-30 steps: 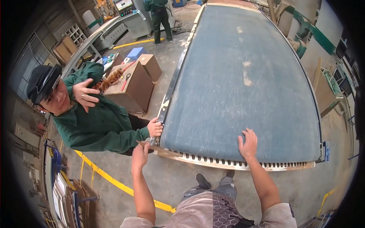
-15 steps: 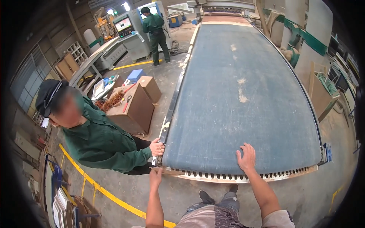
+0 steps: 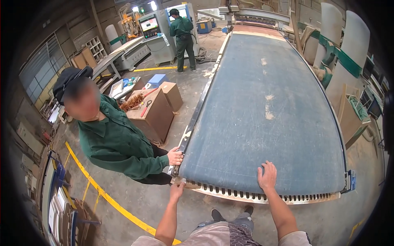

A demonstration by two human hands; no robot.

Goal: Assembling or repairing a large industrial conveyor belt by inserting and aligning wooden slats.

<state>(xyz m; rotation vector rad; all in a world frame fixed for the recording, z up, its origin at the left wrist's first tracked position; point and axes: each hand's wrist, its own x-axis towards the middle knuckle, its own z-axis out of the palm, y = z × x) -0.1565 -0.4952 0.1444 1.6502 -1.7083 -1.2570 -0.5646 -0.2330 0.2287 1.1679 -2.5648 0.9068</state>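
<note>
My right hand lies flat on the blue-grey conveyor belt, close to its near end, fingers stretched out. At the near left corner my left hand has its fingers closed beside the end of the pale slotted strip. What they pinch, if anything, is too small to make out. Just above it, a co-worker's hand with a ring rests on the dark side rail. Pale dusty marks run along the belt's middle.
A co-worker in a green jacket stands close on my left. Behind are cardboard boxes with a brush and tools on top. Another person faces a machine cabinet. Large pale ducts stand on the right. Yellow lines mark the floor.
The view has swung a little left, so the scene sits further right. My right hand stays on the belt and my left at the corner; the co-worker's hand stays on the rail.
</note>
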